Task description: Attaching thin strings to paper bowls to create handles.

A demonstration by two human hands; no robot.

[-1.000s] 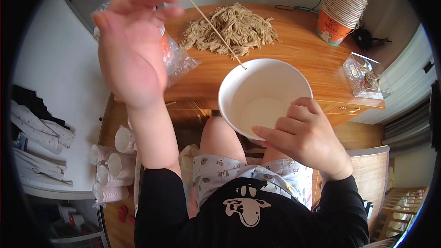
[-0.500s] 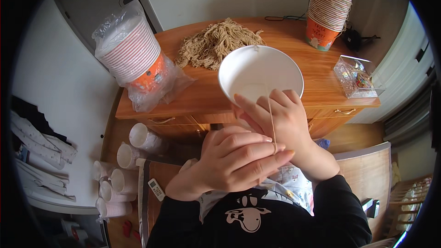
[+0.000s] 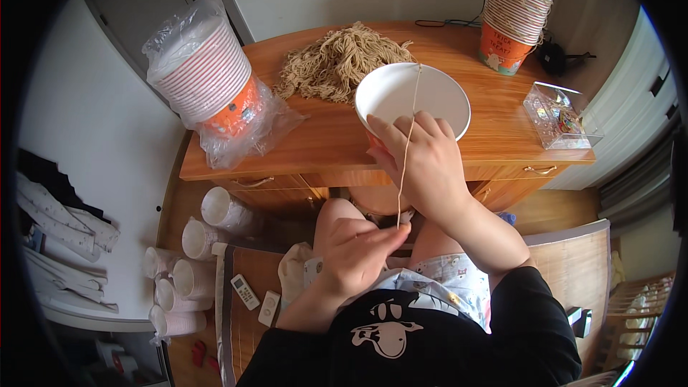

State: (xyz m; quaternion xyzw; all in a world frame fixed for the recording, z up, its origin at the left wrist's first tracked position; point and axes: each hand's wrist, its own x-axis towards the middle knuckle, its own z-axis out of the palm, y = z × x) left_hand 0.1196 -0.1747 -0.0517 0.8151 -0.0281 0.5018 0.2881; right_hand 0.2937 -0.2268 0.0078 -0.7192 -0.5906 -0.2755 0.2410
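A white-lined paper bucket (image 3: pixel 448 93) with orange on its outside stands tilted toward me at the table's front. My right hand (image 3: pixel 424 161) grips its near rim, fingers inside and thumb outside. A thin tan string (image 3: pixel 407 145) runs from the far rim, across the bucket's mouth and over the back of my right hand. Low above my lap, my left hand (image 3: pixel 358 252) pinches the string's near end between thumb and forefinger. Behind the bucket lies a heap of tan strings (image 3: pixel 337 61).
On the wooden table (image 3: pixel 301 147) are a plastic-wrapped bucket stack (image 3: pixel 208 79) at left, an orange bucket stack (image 3: pixel 512 18) at far right and a clear box (image 3: pixel 562 118) of small items. Wrapped white cups or buckets (image 3: pixel 197 240) lie on the floor. Two remotes (image 3: pixel 245 292) rest beside me.
My left hand has drawn down and toward me, away from my right hand, pulling the string out longer. The bucket and right hand have shifted slightly.
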